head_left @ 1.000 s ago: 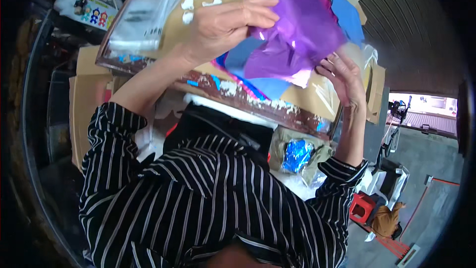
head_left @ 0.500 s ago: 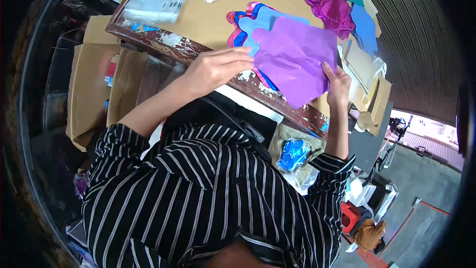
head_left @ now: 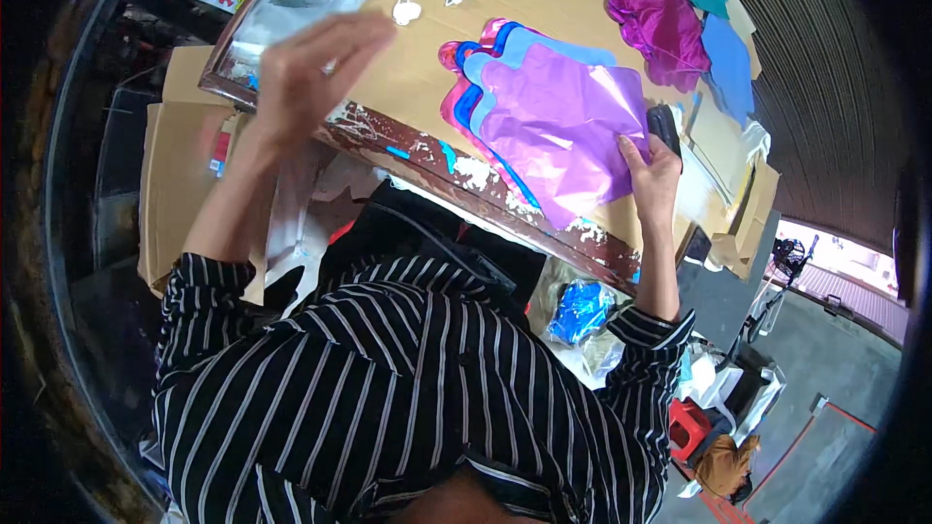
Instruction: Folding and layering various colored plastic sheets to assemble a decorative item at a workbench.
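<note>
Left hand (head_left: 306, 78) lifted off purple foil sheet (head_left: 568, 126), open grip, right hand (head_left: 652, 180) pressing it, paint-chipped wooden table (head_left: 408, 87), cardboard (head_left: 180, 175) beside

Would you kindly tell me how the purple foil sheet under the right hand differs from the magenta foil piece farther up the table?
The purple foil sheet lies flat and smooth on a stack of cut shapes; the magenta foil piece is crumpled and lies on its own. The right hand touches the purple sheet; nothing touches the magenta piece. The purple is paler. Both are shiny.
</note>
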`<state>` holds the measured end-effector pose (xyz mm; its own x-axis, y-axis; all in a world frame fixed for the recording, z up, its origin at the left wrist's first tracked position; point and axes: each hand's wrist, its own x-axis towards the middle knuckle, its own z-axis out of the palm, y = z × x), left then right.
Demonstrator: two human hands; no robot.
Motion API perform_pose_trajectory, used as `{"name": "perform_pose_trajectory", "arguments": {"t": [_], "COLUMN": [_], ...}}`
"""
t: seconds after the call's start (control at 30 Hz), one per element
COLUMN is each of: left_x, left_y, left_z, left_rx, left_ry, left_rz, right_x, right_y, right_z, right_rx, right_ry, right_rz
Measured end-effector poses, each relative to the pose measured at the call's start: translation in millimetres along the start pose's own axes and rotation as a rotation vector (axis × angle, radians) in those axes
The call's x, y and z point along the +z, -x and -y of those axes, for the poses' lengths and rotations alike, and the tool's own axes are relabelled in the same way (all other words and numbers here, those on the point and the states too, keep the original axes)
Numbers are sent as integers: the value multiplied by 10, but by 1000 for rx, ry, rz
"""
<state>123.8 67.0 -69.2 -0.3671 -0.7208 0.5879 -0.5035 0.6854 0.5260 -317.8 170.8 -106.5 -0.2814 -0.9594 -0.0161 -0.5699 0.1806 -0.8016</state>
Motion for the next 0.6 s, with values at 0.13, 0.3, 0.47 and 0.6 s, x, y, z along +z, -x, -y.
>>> {"name": "perform_pose_trajectory", "arguments": {"t": [0.13,0.3,0.47,0.6], "left_x": [-141,199,1370,2312], "left_y": [-527,-1396,-2467,-3344], "left_z": [36,176,422,552], "left_rx": [137,256,358,361], "left_ry": [-90,-53,33,-241], "left_rz": [-86,-31,138,278], "right_x": [-48,181,673,812], "right_y": [208,183,214,151], "right_z": [312,655,535,391], "right_rx": [-229,-587,-553,-556], "right_ry": [560,501,546,515], "right_rz": [-195,-44,343,392]}}
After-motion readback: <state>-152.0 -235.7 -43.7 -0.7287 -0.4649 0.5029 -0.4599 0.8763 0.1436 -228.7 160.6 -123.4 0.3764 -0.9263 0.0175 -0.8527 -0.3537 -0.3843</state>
